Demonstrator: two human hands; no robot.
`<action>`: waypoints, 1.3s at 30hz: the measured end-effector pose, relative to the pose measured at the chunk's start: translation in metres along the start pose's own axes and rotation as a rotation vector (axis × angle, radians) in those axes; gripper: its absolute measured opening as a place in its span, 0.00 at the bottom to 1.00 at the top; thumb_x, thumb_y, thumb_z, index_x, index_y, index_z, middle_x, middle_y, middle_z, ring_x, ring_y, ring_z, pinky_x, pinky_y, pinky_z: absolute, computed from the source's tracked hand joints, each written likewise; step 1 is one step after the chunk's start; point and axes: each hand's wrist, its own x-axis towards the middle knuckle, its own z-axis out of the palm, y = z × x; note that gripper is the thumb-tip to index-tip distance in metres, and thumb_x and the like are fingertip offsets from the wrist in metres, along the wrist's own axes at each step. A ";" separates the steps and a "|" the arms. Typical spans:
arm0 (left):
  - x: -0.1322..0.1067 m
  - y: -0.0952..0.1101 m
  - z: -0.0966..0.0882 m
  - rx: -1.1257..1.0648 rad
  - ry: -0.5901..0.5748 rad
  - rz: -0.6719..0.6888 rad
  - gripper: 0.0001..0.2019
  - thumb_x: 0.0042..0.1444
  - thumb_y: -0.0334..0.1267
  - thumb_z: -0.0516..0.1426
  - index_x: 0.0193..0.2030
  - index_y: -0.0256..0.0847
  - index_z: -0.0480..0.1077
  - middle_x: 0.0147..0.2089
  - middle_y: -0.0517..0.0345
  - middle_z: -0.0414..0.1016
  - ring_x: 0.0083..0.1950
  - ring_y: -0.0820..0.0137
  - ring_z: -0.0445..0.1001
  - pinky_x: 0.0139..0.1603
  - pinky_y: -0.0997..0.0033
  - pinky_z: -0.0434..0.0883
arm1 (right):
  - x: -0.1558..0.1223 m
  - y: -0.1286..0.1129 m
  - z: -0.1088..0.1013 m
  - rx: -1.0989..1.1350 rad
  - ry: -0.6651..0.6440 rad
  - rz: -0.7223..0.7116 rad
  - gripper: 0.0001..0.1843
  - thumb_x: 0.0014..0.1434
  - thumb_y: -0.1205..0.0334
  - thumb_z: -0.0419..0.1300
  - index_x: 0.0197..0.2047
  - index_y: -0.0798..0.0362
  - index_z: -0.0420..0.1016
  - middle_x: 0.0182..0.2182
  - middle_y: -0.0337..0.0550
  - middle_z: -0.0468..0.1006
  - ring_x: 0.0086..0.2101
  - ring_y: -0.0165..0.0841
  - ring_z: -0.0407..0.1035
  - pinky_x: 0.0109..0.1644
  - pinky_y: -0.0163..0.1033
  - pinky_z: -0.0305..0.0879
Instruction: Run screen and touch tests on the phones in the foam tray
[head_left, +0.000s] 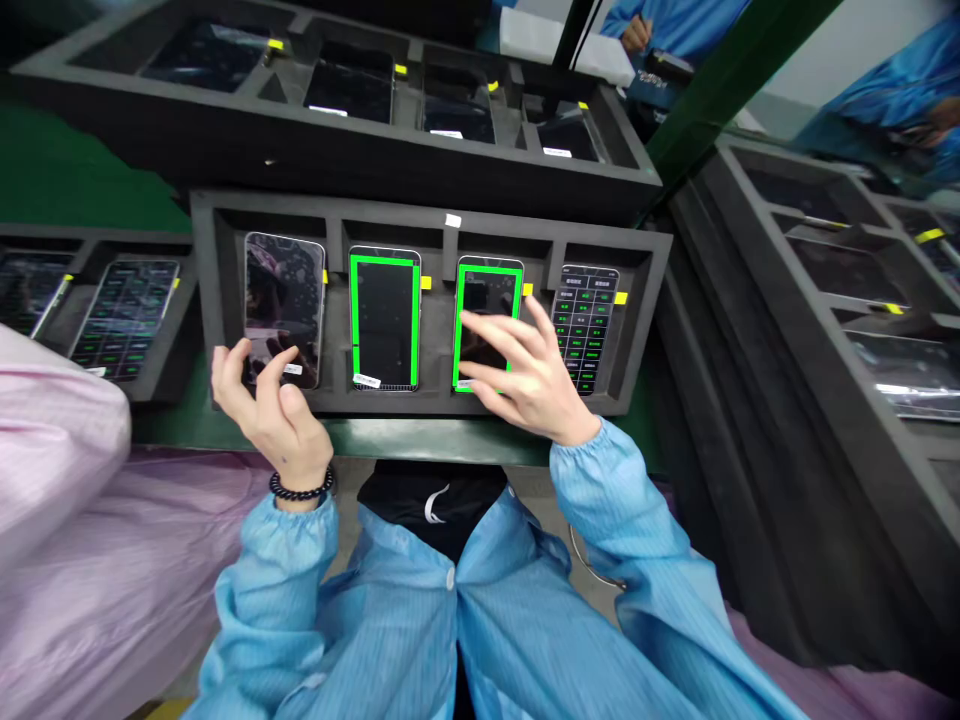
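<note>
A dark foam tray in front of me holds a row of phones. My left hand hovers at the lower edge of the leftmost phone, fingers curled loosely apart, holding nothing. My right hand lies spread over the lower part of the third phone, whose screen shows a green border; fingertips touch its glass. Between them the second phone also shows a green frame. The fourth phone at the right displays a grid of green buttons.
A second tray with several dark phones sits behind. Another tray stands at the left, more trays at the right. A pink sleeve of a person is at my left; blue-coated people work in the background.
</note>
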 end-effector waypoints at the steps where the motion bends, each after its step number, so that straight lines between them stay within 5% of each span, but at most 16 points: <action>1: 0.000 0.000 0.000 0.003 -0.001 -0.005 0.27 0.70 0.49 0.43 0.57 0.36 0.77 0.68 0.39 0.65 0.75 0.55 0.56 0.75 0.49 0.53 | -0.008 -0.004 0.002 0.019 -0.025 -0.031 0.08 0.68 0.57 0.60 0.43 0.46 0.82 0.68 0.39 0.68 0.62 0.42 0.66 0.79 0.63 0.39; 7: 0.000 0.000 0.000 0.012 -0.006 -0.017 0.29 0.70 0.52 0.42 0.57 0.37 0.77 0.68 0.40 0.65 0.75 0.56 0.56 0.75 0.49 0.53 | -0.027 -0.009 0.009 0.029 -0.080 -0.042 0.10 0.69 0.57 0.59 0.47 0.48 0.81 0.68 0.45 0.68 0.61 0.42 0.68 0.78 0.63 0.40; 39: 0.001 -0.001 0.002 0.002 0.050 0.030 0.27 0.70 0.47 0.44 0.54 0.32 0.78 0.66 0.35 0.68 0.74 0.55 0.59 0.75 0.51 0.55 | -0.017 0.002 0.008 -0.036 -0.070 -0.204 0.15 0.72 0.53 0.55 0.46 0.51 0.80 0.66 0.46 0.70 0.60 0.39 0.69 0.78 0.59 0.42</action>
